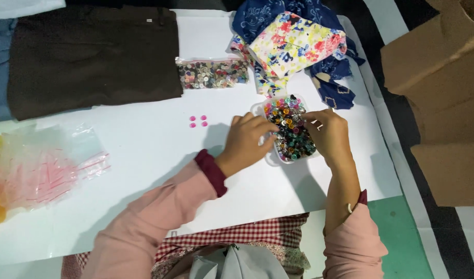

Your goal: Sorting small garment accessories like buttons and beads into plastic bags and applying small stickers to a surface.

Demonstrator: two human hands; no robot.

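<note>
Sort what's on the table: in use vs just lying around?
In use: tub of mixed buttons, left hand, right hand, four pink buttons.
Lying about: bag of buttons, brown cloth, floral cloth, empty plastic bags, cardboard boxes.

I sit at a white bench under even, soft light. To my right the floor shows green beside black-and-white stripes, and brown cardboard boxes stand stacked there, close to the bench's edge.
</note>
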